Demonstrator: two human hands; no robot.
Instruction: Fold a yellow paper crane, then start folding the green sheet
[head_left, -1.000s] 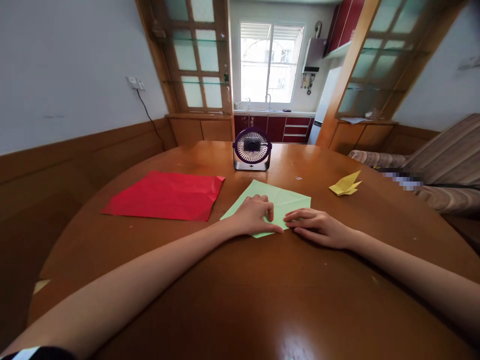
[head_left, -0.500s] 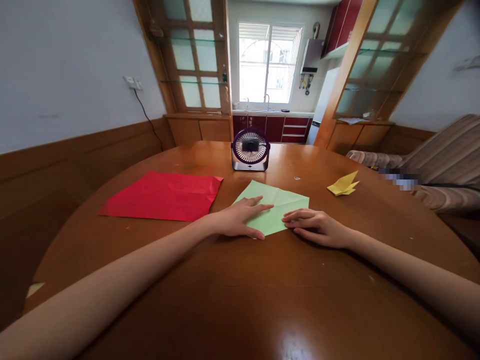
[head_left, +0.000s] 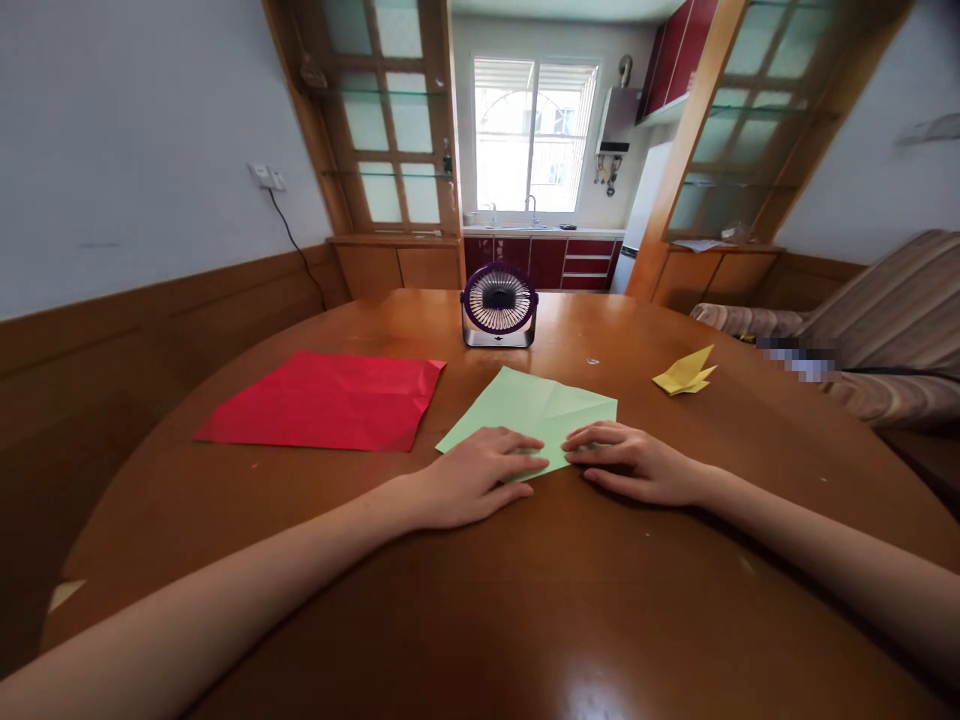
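Note:
A light green sheet of paper with crease lines lies on the brown table in front of me, one corner pointing away. My left hand rests over its near left edge, fingers stretched out and apart, covering part of that edge. On the near right edge lies my right hand, its fingers extended flat and the fingertips touching the paper. The two hands' fingertips are a short distance apart. Left of the green sheet is a larger red sheet of paper with a bent right corner.
A small purple fan stands at the far side of the round wooden table. A folded yellow paper piece sits at the right. Beyond the table's right edge is a striped sofa.
My left hand has slid toward me over the green paper, uncovering its left corner. My right hand stays nearly where it was. The view has tilted slightly upward.

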